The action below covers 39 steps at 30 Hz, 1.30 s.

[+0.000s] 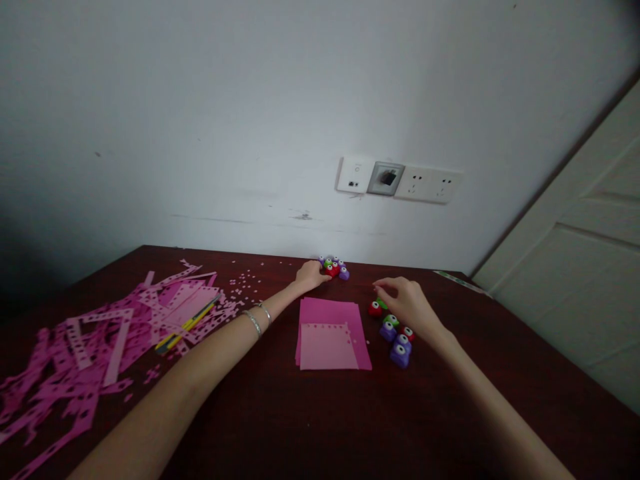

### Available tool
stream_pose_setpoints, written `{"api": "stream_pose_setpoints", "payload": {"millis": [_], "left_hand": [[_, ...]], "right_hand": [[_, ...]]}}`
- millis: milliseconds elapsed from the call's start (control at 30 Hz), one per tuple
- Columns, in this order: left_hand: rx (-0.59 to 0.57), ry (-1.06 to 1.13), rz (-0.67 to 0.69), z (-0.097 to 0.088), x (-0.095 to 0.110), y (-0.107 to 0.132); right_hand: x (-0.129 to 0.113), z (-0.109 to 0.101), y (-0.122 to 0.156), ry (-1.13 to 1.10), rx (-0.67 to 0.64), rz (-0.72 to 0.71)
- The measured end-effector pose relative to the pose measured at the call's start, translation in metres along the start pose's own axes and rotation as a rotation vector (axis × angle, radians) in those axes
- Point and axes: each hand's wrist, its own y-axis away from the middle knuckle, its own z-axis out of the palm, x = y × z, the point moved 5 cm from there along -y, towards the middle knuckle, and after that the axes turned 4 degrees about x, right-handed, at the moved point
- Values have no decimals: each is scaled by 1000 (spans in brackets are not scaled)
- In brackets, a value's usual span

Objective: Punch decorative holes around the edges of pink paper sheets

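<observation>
My left hand (pixel 310 275) reaches to the back of the table, its fingers closed at a red craft punch (pixel 331 271) at the edge of a cluster; part of the grip is hidden. Other small punches there are purple (pixel 344 274) and green. My right hand (pixel 404 301) hovers with curved fingers, thumb and forefinger slightly apart and nothing visible between them. Just below it are a green punch (pixel 381 303) and a red punch (pixel 375 309). Several more, among them a purple punch (pixel 400 355), sit nearer me. Between my hands lies a light pink sheet (pixel 327 350), with small holes along two edges, on darker pink sheets (pixel 330 311).
A heap of punched pink paper strips (pixel 115 333) covers the table's left side. Yellow and dark pencil-like sticks (pixel 187 325) lie on it, with paper confetti (pixel 245 287) scattered beside. Behind the dark red table (pixel 280 427) stands a wall with sockets (pixel 427 185); a white door (pixel 590 267) is at right.
</observation>
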Motion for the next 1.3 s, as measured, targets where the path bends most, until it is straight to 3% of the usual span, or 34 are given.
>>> {"api": "stream_pose_setpoints", "payload": {"millis": [400,633,867,1000,1133,1300], "left_hand": [[-7,-1,-83,10,7,-4],[-13,66,-12,-9,5,5],[13,247,253,-61,20,48],[-16,317,282,-84,34,84],[27,324,314,-91,43,106],[-20,262,350,-86,50,114]], "right_hand": [[-7,-2,-1,24,-42,21],[-11,-3,0,-21,-36,17],[-19,-7,1,-114,-40,8],[-25,-7,1,-182,-53,15],[-31,2,4,-313,-100,70],[-38,18,11,-488,-209,194]]}}
